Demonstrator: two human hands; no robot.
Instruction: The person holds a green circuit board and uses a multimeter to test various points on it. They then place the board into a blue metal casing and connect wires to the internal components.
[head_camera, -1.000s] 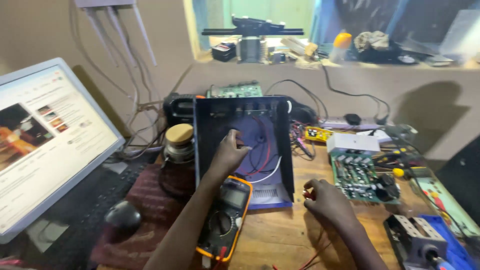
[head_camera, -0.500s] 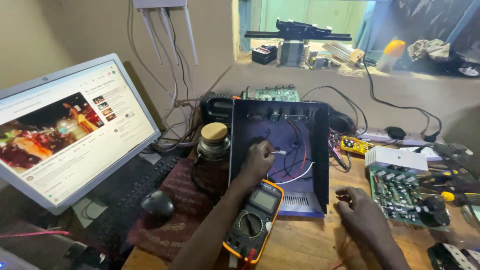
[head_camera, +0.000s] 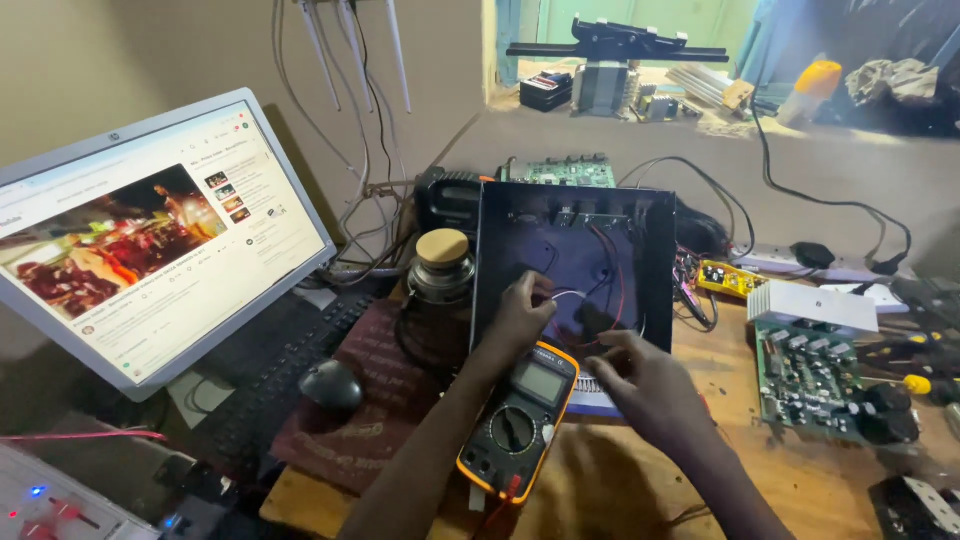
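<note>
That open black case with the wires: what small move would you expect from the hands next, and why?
Probably the right hand goes on into the case to meet the left hand, which already pinches a wire there. The meter lies ready beside them.

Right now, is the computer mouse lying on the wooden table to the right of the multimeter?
No, the mouse lies left of the multimeter, on a dark red cloth beside the keyboard.

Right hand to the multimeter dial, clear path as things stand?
Probably yes. The right hand hovers just right of the orange-cased multimeter, whose dial faces up uncovered. The left hand is up in the open black case, its forearm beside the meter, not over it.
</note>
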